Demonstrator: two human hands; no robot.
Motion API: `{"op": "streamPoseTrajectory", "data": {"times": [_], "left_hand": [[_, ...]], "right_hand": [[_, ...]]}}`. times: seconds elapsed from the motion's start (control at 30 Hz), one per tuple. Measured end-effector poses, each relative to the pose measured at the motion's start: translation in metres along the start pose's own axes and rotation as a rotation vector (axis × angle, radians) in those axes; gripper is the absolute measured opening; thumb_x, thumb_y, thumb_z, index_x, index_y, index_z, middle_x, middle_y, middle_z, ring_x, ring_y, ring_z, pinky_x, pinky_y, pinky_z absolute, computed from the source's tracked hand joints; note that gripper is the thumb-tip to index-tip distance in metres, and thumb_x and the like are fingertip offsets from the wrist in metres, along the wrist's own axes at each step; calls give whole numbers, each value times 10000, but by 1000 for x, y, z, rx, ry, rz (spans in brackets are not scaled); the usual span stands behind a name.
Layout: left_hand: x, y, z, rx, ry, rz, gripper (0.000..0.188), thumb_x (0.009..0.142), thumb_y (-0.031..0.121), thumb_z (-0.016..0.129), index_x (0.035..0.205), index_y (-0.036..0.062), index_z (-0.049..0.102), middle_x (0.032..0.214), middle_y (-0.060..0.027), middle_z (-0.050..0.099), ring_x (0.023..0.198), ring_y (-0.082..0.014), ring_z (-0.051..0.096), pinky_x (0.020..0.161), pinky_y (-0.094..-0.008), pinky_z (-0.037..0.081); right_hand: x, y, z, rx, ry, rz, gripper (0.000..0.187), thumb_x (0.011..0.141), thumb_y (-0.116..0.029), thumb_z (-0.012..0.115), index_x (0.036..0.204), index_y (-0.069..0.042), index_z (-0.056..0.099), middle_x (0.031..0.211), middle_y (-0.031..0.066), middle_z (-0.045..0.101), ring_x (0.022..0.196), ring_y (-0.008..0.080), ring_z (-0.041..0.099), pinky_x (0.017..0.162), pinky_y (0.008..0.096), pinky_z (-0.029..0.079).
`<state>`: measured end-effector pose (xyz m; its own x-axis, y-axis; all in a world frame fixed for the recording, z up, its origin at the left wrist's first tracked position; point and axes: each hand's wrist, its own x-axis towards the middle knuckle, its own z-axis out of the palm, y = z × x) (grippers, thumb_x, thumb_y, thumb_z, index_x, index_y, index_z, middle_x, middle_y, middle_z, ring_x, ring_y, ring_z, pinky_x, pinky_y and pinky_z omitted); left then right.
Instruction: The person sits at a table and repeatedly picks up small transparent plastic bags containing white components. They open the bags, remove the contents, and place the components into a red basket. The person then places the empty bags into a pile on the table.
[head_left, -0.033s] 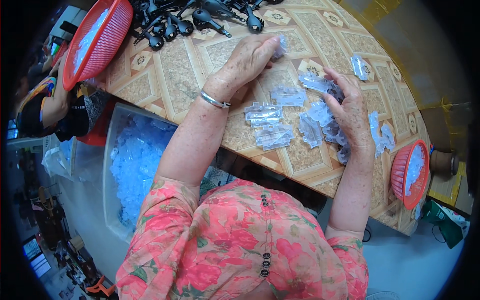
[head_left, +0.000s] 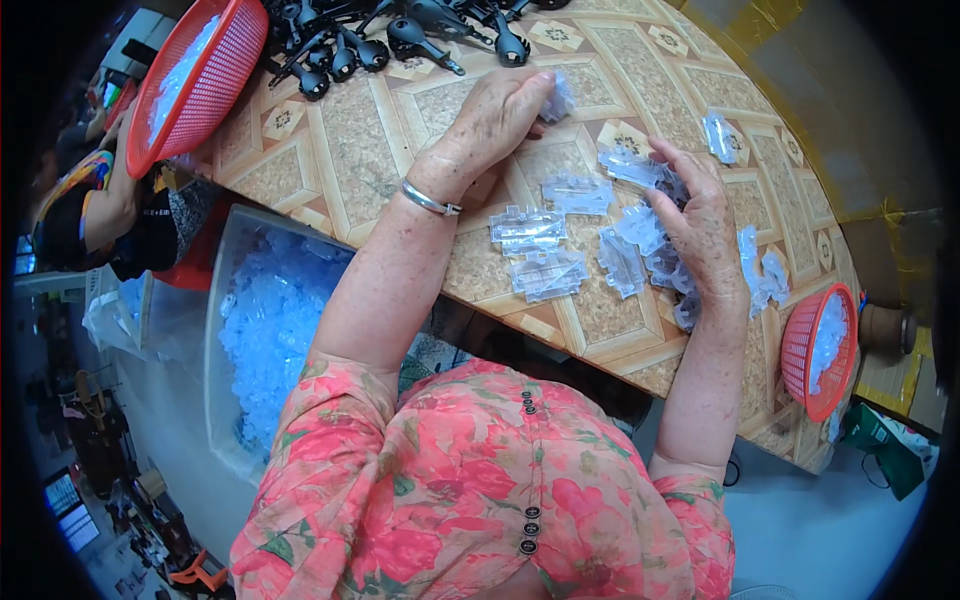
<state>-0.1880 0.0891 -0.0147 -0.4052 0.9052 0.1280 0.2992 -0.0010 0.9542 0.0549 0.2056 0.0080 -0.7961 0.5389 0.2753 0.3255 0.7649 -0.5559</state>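
Observation:
My left hand [head_left: 497, 118], with a silver bangle on its wrist, is closed on a small clear plastic piece [head_left: 560, 98] that sticks out past the thumb and fingertips. My right hand [head_left: 700, 215] rests over a loose cluster of similar clear plastic pieces [head_left: 640, 228], thumb and forefinger apart; the other fingers are partly hidden. Between the two hands, several flat clear pieces [head_left: 527, 230] lie on the patterned tabletop [head_left: 430, 110]. One lone clear piece [head_left: 718, 137] lies farther off, beyond the right hand.
Black plastic parts [head_left: 410, 35] are heaped at the far edge. A red basket [head_left: 215, 95] of clear pieces stands far left, a smaller red basket [head_left: 790, 350] at the right edge. A large tub [head_left: 222, 400] of clear pieces sits below the table, left. Another person's arm [head_left: 112, 205] shows far left.
My left hand has shifted very slightly, and a little more of the clear plastic piece shows. The right hand has stayed in place.

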Motion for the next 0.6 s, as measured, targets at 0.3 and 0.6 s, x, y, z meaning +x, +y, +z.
{"op": "streamPoseTrajectory", "data": {"times": [0.3,0.6], "left_hand": [[7,-12,-3,167,225,-29,280,988,167,545,1158,-20,667,811,-29,631,649,-97,629,581,-227,543],[12,-29,-2,381,145,361,304,932,3,586,1209,71,691,827,-20,648,714,-122,630,645,-241,511]], "right_hand": [[0,-3,1,-11,-7,-25,555,766,-59,730,1308,-82,612,1148,134,672,1082,288,592,995,400,454],[-1,2,3,-37,-9,-45,475,786,-52,728,1254,-74,644,1122,134,678,1031,289,605,941,394,480]]}}
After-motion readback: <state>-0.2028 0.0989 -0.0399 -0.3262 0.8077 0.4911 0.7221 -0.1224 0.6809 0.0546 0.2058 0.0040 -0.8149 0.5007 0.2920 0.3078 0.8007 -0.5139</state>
